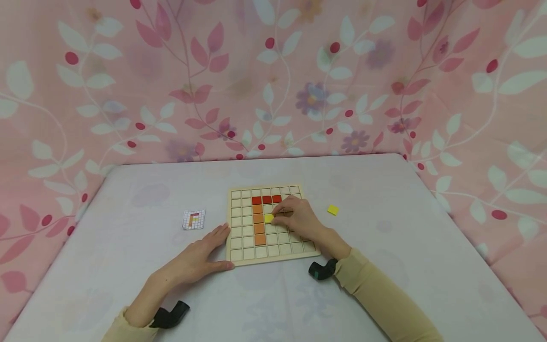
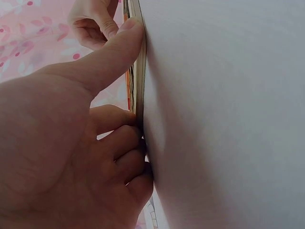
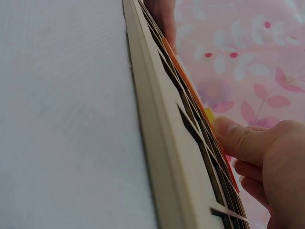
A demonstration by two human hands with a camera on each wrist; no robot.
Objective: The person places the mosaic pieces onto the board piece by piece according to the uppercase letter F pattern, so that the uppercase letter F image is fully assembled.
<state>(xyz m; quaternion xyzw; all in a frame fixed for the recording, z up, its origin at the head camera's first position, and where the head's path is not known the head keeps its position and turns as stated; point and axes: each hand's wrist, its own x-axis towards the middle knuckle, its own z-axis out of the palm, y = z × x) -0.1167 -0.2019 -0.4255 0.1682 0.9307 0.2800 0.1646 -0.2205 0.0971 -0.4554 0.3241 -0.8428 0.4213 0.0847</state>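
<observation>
A wooden grid board (image 1: 237, 255) lies on the table with square cells. Three red tiles (image 1: 267, 199) form a row near its far side, and several orange tiles (image 1: 259, 228) run in a column toward the near side. My right hand (image 1: 299, 217) pinches a yellow tile (image 1: 268, 218) between thumb and fingers, right at the cell beside the orange column. In the right wrist view the yellow tile (image 3: 209, 114) shows at the thumb tip, tilted against the board. My left hand (image 1: 194, 259) rests at the board's near left corner, its extended fingers and thumb touching the edge.
Left of the board lies a small pattern card (image 1: 193, 220) with a coloured figure on a grid. Another yellow tile (image 1: 333, 210) sits on the white tablecloth (image 1: 273, 304) to the right. A pink floral curtain (image 1: 239, 85) hangs behind the table.
</observation>
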